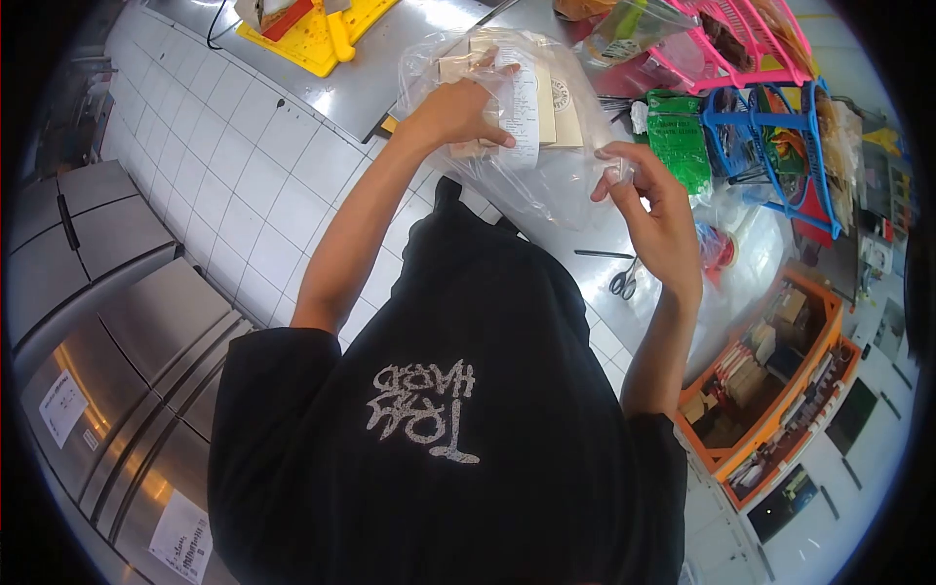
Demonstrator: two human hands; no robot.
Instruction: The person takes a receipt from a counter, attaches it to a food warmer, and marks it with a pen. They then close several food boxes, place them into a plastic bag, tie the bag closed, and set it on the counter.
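Observation:
A clear plastic bag [565,200] lies at the edge of the metal counter with pale cardboard boxes [564,105] in it. Over the boxes lies a long printed receipt [526,117]. My left hand [466,105] rests on the receipt and boxes at the bag's mouth, its fingers and thumb spread apart. On the right side of the bag, my right hand [643,190] pinches the plastic between thumb and fingers.
Scissors [623,283] lie on the metal counter [590,255] near my right forearm. A green packet [680,141], a blue basket [770,127] and a pink basket [751,39] stand to the right. A yellow cutting board [292,54] is at the upper left.

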